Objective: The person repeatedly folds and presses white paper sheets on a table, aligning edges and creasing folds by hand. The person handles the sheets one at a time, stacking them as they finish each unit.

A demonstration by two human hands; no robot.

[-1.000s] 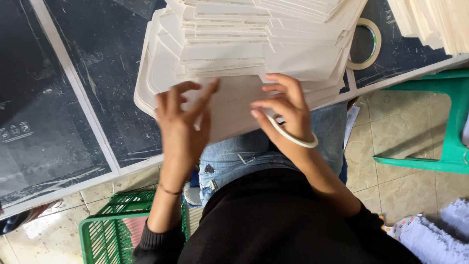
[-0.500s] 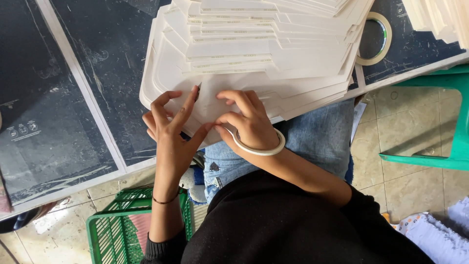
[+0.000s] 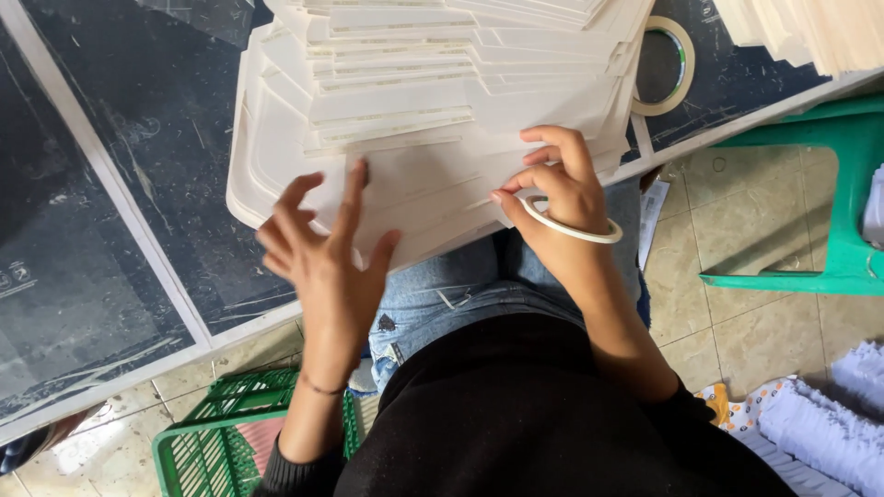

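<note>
Stack of flat white die-cut cardboard sheets [image 3: 433,101], fanned in overlapping layers, lying on a dark glass tabletop with white frame bars [image 3: 120,184]; its near edge overhangs the table toward my lap. I log both hands at that near edge.

Left hand [image 3: 327,253]: open, fingers spread and raised, index fingertip touching the lowest sheets; nothing gripped. A thin bracelet sits on its wrist.

Right hand [image 3: 557,189]: fingers curled, tips pressed against the sheet edges just in front of it; I cannot tell whether a sheet is pinched. A white ring of tape [image 3: 571,225] hangs around this wrist like a bangle.

Beyond the right hand, past the stack's far corner: a second, pale roll of tape [image 3: 668,64] lying flat on the glass. Further right of that hand: another pile of cream sheets [image 3: 810,28] at the frame's edge.

Below the hands: blue jeans and a black top. Under the left forearm: a green plastic crate [image 3: 221,428] on the tiled floor. Right of the right arm: a green plastic stool [image 3: 829,184]; near the elbow, pale lilac cloth [image 3: 829,419].
</note>
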